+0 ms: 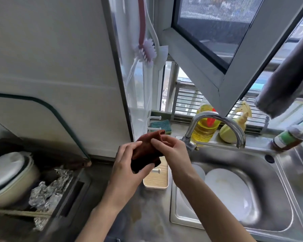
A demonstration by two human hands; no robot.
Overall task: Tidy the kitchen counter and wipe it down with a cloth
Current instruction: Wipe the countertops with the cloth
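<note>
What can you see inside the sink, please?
A large white plate lies in the sink, with a second plate beside it, partly covered by the right forearm. The drain and anything beneath the plates cannot be seen.

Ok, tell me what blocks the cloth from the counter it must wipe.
A white tray with a wood-grain top stands on the counter right under the brown cloth, beside the sink; nothing else visible there.
</note>
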